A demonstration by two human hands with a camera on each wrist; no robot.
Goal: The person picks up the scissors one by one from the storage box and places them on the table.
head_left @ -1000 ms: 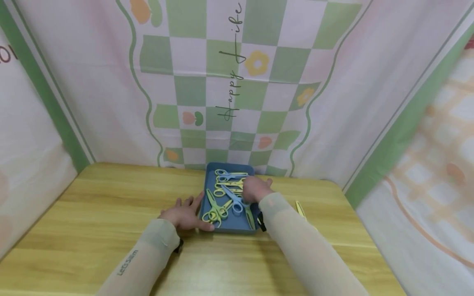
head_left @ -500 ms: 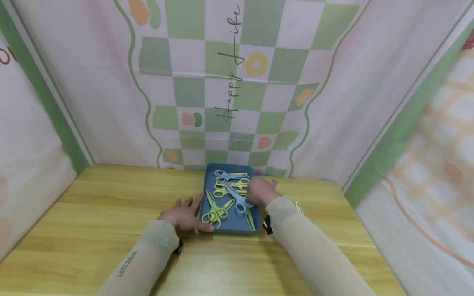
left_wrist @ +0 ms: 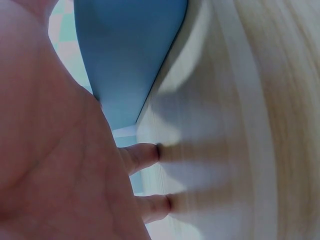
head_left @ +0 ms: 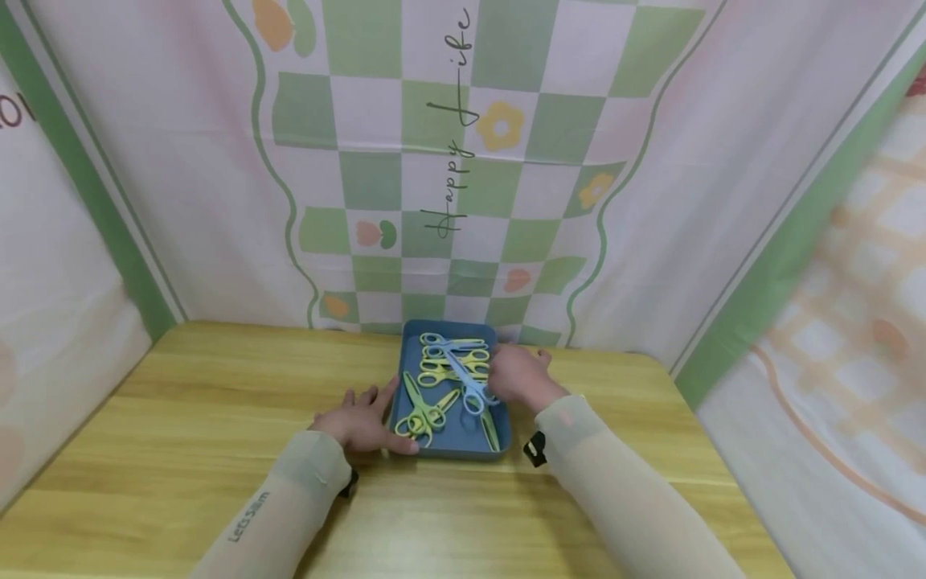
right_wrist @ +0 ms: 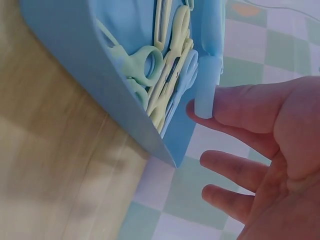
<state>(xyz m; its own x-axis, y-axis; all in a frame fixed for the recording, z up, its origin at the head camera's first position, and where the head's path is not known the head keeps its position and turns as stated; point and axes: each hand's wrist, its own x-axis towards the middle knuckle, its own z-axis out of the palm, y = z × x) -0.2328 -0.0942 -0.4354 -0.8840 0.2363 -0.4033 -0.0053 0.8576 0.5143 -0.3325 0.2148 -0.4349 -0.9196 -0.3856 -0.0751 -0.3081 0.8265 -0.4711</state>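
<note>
In the head view a blue tray (head_left: 452,449) holds several children's scissors in blue, yellow and green. My right hand (head_left: 522,375), at the tray's right side, pinches the handle of a pair of blue scissors (head_left: 457,368) between thumb and forefinger; the blades slant up to the left above other scissors. The right wrist view shows this blue handle (right_wrist: 205,87) in the pinch, with the other fingers loose. My left hand (head_left: 358,422) rests at the tray's left near corner, fingers spread along the side and thumb at the front rim. In the left wrist view, two fingertips (left_wrist: 145,156) touch the table.
Green scissors (head_left: 419,406) lie at the tray's near left, over yellow ones. Yellow scissors (head_left: 437,371) lie across its middle, and a green pair (head_left: 489,428) at the near right. The wooden table (head_left: 239,386) meets a patterned curtain (head_left: 463,185) behind the tray.
My right hand has shifted to the right and toward me with the blue scissors, which now stand over the other scissors and cast a shadow in the tray. The left hand stays in place.
</note>
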